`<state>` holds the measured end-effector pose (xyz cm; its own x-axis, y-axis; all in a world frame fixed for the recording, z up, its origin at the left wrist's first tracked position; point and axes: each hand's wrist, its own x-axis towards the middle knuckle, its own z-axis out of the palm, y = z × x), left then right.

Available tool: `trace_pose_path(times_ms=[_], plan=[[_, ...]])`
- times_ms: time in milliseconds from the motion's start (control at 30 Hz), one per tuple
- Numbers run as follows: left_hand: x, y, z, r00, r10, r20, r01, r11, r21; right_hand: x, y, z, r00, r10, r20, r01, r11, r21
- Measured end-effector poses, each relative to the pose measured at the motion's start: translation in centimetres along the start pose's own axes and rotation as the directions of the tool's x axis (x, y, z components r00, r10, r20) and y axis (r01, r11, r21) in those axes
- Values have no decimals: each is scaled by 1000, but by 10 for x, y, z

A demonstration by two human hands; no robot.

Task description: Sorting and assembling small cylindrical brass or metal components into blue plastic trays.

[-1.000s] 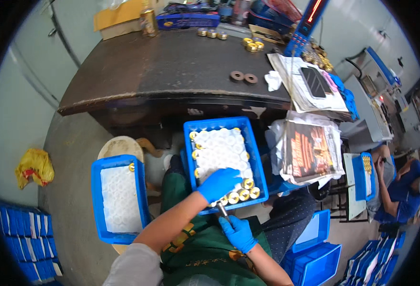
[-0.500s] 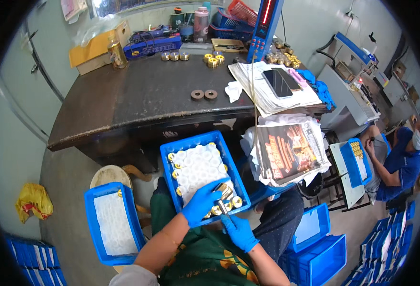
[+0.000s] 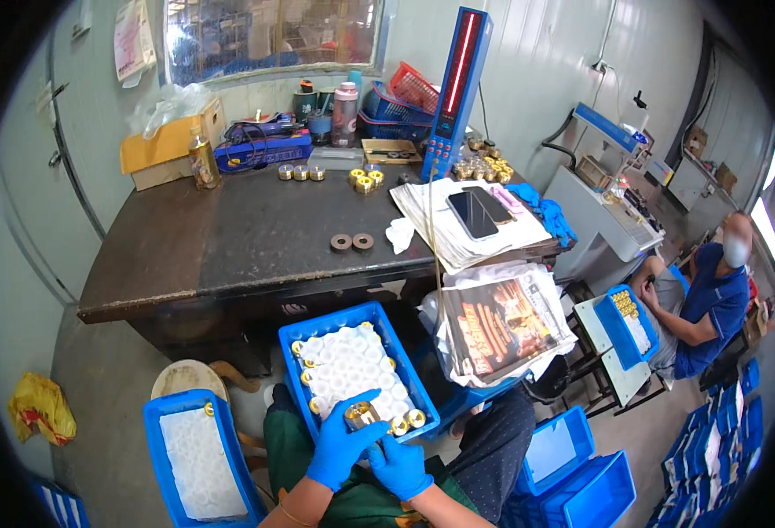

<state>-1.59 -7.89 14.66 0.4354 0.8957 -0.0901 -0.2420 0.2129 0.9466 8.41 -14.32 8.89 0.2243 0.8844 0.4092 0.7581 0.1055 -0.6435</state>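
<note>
In my gloved left hand I hold shiny round metal parts, with a ring-shaped end facing up. My right hand, also in a blue glove, is closed just beside it, its fingertips meeting the left fingers. Whatever lies in those right fingers is hidden. Both hands are over the near edge of a blue crate on my lap. White padding with round bumps covers most of the crate's contents. Brass-coloured round parts show around its edges, a few at the near right corner.
At left, another blue crate stands on a stool. The dark desk ahead bears two brown rings, a blue gauge column and papers. A newspaper-topped stack stands right; a co-worker sits farther right.
The view has tilted up. My hands have come together, and the silver rod seen in my right hand no longer shows clearly. The metal parts in my left hand now point upward.
</note>
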Motion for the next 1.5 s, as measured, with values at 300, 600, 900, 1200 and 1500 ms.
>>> trace_pose_path(times_ms=[300, 600, 900, 1200, 1500], plan=[[-10, -2, 4, 984, 37, 175, 4, 973, -232, 8, -26, -10, 1000, 13, 13, -16, 967, 254], [-24, -5, 24, 968, 249, -20, -247, 947, -205, 3, -30, -17, 993, 116, -4, -109, 948, 298], [-28, -8, 2, 971, 219, -95, -230, 964, -135, -4, -24, 12, 979, 123, 162, -171, 931, 324], [-7, -67, -195, 625, 353, -697, -172, 932, 318, -19, -8, 36, 865, 186, 466, -252, 964, 83], [-24, -132, -359, 361, 542, -759, 430, 626, 651, -27, 10, 27, 849, 271, 454, -391, 900, 194]])
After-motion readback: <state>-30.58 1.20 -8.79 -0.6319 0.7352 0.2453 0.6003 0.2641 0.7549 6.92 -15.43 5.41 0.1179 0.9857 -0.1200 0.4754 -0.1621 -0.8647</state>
